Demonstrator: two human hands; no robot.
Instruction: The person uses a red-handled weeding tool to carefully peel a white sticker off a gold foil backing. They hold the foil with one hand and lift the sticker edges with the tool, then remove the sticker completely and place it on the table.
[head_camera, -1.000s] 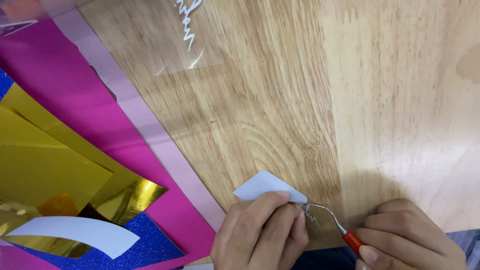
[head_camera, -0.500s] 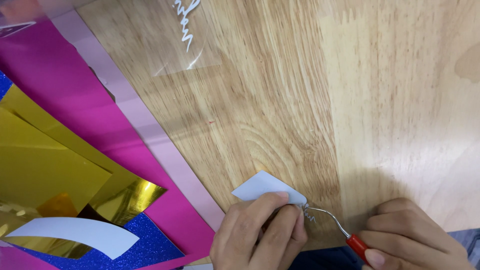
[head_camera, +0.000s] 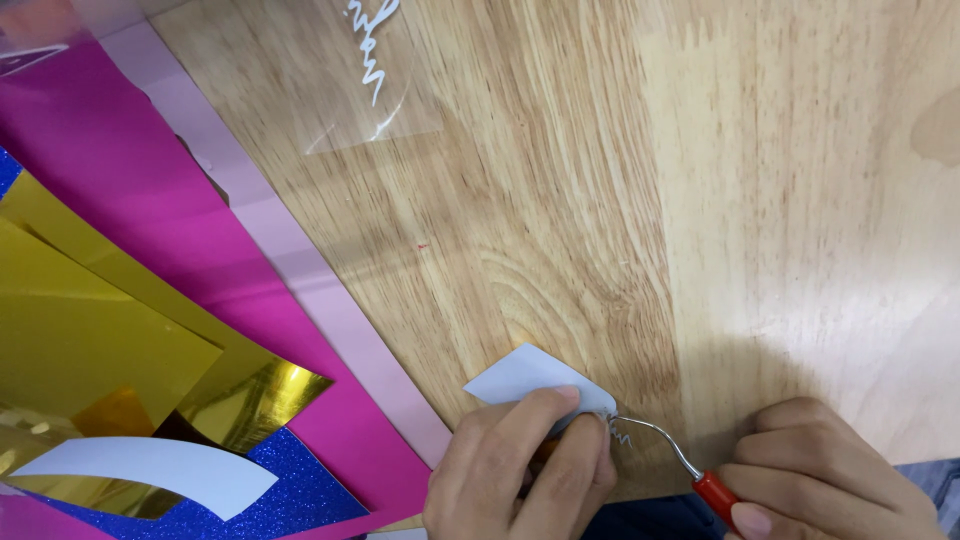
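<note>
A pale wooden tabletop with a wavy grain (head_camera: 640, 200) is filling most of the frame, running from the top edge down to the lower right. A large glossy magenta sheet with a pale pink border strip (head_camera: 130, 190) is lying across the left side, slanting from the upper left toward the bottom centre. Shiny gold foil sheets (head_camera: 90, 340) are overlapping it at the left edge, and a glittery blue sheet (head_camera: 300, 490) is showing beneath them at the lower left. A curved white paper strip (head_camera: 150, 467) is resting on the gold and blue sheets near the bottom left corner. A clear film rectangle with white cut-out script (head_camera: 375, 80) is lying on the wood at the top centre, apart from everything else.

At the bottom centre, the left hand (head_camera: 520, 470) is pinching a small pale blue-white piece of backing paper (head_camera: 530, 380) between thumb and fingers, pressing it against the table edge. At the lower right, the right hand (head_camera: 830, 480) is closing around the red handle of a thin metal hook tool (head_camera: 670, 450), its bent tip touching a small white squiggle of cut vinyl (head_camera: 612, 430) at the right edge of the paper, just beside the left fingertips.
</note>
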